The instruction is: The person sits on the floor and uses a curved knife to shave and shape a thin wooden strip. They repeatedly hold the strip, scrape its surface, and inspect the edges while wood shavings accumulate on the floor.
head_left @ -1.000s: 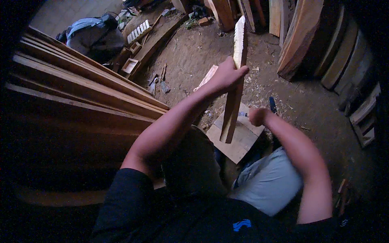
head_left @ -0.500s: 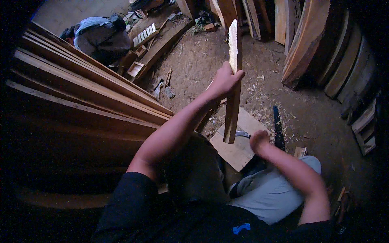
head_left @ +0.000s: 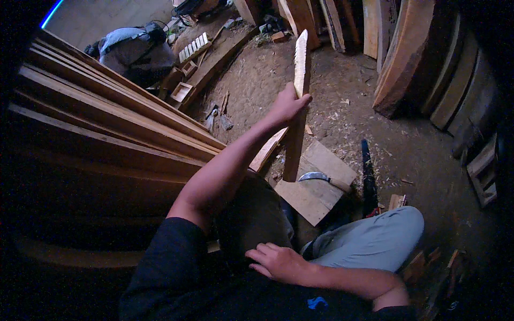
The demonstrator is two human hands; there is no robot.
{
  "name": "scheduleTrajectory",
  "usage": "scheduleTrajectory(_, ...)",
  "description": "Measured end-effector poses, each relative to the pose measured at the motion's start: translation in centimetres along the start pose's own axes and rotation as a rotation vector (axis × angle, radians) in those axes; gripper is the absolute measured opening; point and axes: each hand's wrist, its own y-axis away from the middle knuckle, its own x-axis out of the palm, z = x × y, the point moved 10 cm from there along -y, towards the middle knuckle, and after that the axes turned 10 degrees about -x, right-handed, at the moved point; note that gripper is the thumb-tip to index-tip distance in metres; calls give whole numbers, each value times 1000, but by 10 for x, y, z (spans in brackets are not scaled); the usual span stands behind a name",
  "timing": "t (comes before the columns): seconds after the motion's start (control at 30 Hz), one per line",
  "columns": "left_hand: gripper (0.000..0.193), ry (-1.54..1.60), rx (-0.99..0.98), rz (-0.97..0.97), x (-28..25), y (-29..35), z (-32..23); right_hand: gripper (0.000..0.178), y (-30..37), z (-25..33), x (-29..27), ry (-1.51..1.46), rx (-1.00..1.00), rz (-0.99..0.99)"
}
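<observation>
My left hand (head_left: 290, 107) is wrapped round the middle of a long wooden stick (head_left: 301, 61), which stands nearly upright with its pale, notched upper edge showing. The stick's lower end reaches down to a square wooden board (head_left: 316, 206) in front of my knees; whether it touches is hard to tell. On that board lies a sickle (head_left: 316, 176) with a curved metal blade and a wooden handle (head_left: 339, 185). My right hand (head_left: 281, 262) hovers or rests near my lap, holding nothing, its fingers loosely bent and apart.
Long planks (head_left: 123, 115) are stacked along my left. Thick timber slabs (head_left: 404, 59) lean at the right. A long dark strip (head_left: 367, 168) lies beside the board among wood shavings. Another person (head_left: 131, 51) bends down at the far left, near small wooden boxes (head_left: 181, 91).
My right hand has let go of the sickle, leaving it on the board, and come back to my lap. My left hand and the stick have shifted slightly left.
</observation>
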Motion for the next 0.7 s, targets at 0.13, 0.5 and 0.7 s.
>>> scheduleTrajectory(0.13, 46, -18, 22, -16, -12, 9, -6, 35, 3, -1, 6, -12, 10, -16)
scheduleTrajectory(0.5, 47, 61, 42, -86, -35, -3, 25, 34, 12, -5, 31, -422, 170, -82)
scheduleTrajectory(0.7, 47, -27, 10, -141, -49, 2, 18, 27, -7, 0, -2, -413, 33, -145)
